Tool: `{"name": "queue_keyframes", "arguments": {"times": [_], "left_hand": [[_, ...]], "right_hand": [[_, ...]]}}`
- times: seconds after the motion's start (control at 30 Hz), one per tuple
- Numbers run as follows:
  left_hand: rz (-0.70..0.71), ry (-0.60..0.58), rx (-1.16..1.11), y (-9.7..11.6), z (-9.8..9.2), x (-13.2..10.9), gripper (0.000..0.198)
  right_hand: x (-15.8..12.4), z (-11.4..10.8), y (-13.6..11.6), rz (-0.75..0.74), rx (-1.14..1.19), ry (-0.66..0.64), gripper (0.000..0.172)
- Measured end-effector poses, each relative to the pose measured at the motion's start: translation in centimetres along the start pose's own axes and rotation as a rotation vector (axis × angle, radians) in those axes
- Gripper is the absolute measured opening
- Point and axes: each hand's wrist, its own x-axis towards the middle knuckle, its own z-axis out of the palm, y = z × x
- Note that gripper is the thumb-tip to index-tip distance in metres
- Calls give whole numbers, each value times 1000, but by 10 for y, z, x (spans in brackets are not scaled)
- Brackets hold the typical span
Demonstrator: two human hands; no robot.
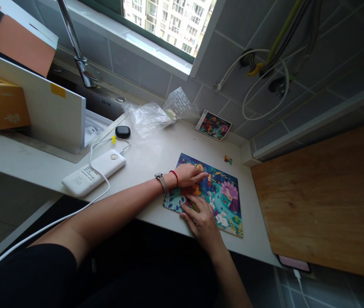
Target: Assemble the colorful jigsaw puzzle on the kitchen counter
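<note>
A colourful jigsaw puzzle (229,194) with white rabbits and a purple peacock lies flat on the white counter. My left hand (190,175), with a watch and a red cord at the wrist, rests on its upper left part, fingers stretched out and pointing right. My right hand (202,220) lies over the lower left part with fingers apart and bent, their tips touching the puzzle. Part of the picture is covered by both hands. A small loose puzzle piece (228,159) lies beyond the puzzle's top edge, perhaps more than one.
A picture card (214,125) leans at the wall beside crumpled plastic wrap (151,117). To the left are a black earbud case (122,131), a white power bank (95,172) with a cable, and boxes (4,100) by the sink. A wooden board (326,196) stands at right.
</note>
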Motion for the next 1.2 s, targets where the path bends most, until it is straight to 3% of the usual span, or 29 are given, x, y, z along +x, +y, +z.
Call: {"name": "queue_keyframes", "arguments": {"times": [0.2, 0.27, 0.37, 0.4, 0.47, 0.57, 0.77, 1.0, 1.2], "left_hand": [[12, 5, 5, 1, -1, -1, 58], [27, 7, 6, 1, -1, 0, 58], [55, 8, 2, 1, -2, 0, 59], [65, 8, 2, 1, -2, 0, 60], [89, 12, -6, 1, -2, -1, 61], [121, 34, -29, 0, -3, -1, 63], [149, 68, -95, 0, -3, -3, 63], [135, 51, -129, 2, -5, -4, 62], [143, 68, -191, 4, -9, -4, 58]], "right_hand": [[1, -15, 15, -9, 110, 19, 36], [3, -30, 36, 94, 164, 147, 36], [9, -51, 86, 392, 166, 415, 33], [12, -56, 105, 465, 175, 423, 36], [21, -60, 142, 552, 160, 296, 45], [36, -55, 189, 590, 114, 262, 51], [73, -37, 248, 599, 71, 263, 52], [99, -33, 288, 568, 123, 256, 38], [91, -30, 286, 553, 165, 343, 43]]}}
